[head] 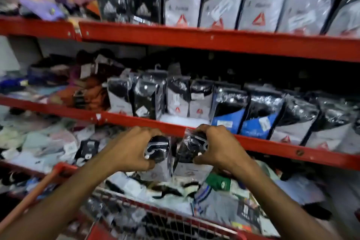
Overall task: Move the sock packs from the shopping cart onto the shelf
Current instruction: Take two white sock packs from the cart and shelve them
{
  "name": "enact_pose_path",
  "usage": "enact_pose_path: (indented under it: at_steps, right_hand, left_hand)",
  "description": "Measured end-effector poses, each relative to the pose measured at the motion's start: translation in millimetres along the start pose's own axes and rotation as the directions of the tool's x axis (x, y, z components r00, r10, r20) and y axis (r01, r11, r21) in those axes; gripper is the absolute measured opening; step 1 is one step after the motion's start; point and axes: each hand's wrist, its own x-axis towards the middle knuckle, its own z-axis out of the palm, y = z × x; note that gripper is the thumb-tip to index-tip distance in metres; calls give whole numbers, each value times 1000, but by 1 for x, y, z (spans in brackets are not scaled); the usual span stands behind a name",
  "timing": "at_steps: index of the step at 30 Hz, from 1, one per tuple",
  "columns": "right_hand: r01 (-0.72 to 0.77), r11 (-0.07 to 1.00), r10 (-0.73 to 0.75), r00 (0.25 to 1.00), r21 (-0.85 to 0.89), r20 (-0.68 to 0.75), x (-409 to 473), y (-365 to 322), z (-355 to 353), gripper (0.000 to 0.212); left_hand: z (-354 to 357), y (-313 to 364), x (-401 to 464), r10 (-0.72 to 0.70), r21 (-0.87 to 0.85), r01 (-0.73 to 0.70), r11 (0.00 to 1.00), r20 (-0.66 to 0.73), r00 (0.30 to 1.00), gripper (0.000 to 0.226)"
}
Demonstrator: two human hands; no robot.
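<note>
My left hand [132, 150] grips the top of a black and white sock pack [158, 160] in clear plastic. My right hand [220, 148] grips a second, similar sock pack [190, 152] beside it. Both packs hang upright above the red wire shopping cart [155, 218], just in front of the red edge of the middle shelf [253, 144]. Several more sock packs [220, 198] lie loose in the cart. A row of upright sock packs [229, 107] stands on the middle shelf, with a gap in front of the white ones.
The top shelf [214, 41] holds tall black and white packs [224, 0]. Loose mixed clothing [58, 80] is piled on the left of the shelves. Pale packs [48, 142] fill the lower left shelf. The cart's orange-red handle [31, 197] runs along the left.
</note>
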Motion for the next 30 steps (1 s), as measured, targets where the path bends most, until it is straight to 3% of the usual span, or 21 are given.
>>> enact_pose_path:
  at_steps: [6,9,14,18,22,30]
  right_hand:
    - [-13,1000,13,988,-1,-153,31,2,-80,69]
    - [-26,999,22,986,-21,-165,50,-2,-99,77]
    - [-42,999,41,987,2,-154,89,-11,-115,84]
    - [-66,997,69,989,29,-132,117,-11,-122,82]
    - [-88,995,92,993,57,-72,145,-4,-120,82]
    - [-146,989,146,989,7,0,169,19,-85,77]
  left_hand:
    - [-70,16,60,31,8,-30,1000,-56,998,56]
    - [-88,15,89,43,50,-41,998,-52,998,63]
    - [-106,-4,133,36,89,-33,995,-33,999,76]
    - [-107,-23,161,13,28,-13,1000,-23,1000,72]
    - [-98,-34,187,13,-28,-13,1000,-2,1000,65]
    - [-61,-46,222,-3,-21,6,1000,117,993,80]
